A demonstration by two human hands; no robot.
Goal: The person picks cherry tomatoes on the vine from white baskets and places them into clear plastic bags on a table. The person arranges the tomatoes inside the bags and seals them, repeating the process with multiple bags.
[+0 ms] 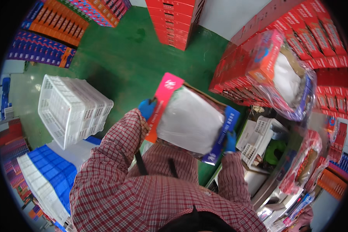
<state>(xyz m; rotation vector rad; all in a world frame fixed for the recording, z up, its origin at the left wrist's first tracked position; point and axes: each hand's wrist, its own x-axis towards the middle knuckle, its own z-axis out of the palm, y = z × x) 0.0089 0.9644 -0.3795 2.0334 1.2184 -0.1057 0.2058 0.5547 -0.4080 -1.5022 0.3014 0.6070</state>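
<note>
Before me I carry an open-topped carton (191, 120) with a pink-orange end panel, a blue end panel and a whitish sheet over its contents. My left hand (147, 108), in a blue glove, grips the carton at its pink-orange end. At the blue end, my right hand (230, 141), also blue-gloved, holds the other side. Brown edges of the carton and some dark reddish contents show beside the sheet. What lies beneath the sheet is hidden. The carton is held in front of my body, above the green floor.
White plastic crates (75, 107) lie nested at the left, by blue and white crates (50, 168). Stacked red cartons (171, 23) stand ahead. At the right, a plastic-wrapped carton (287, 76) rests on red cartons, near a white basket (259, 139) with a green item. Part of a person shows at lower right.
</note>
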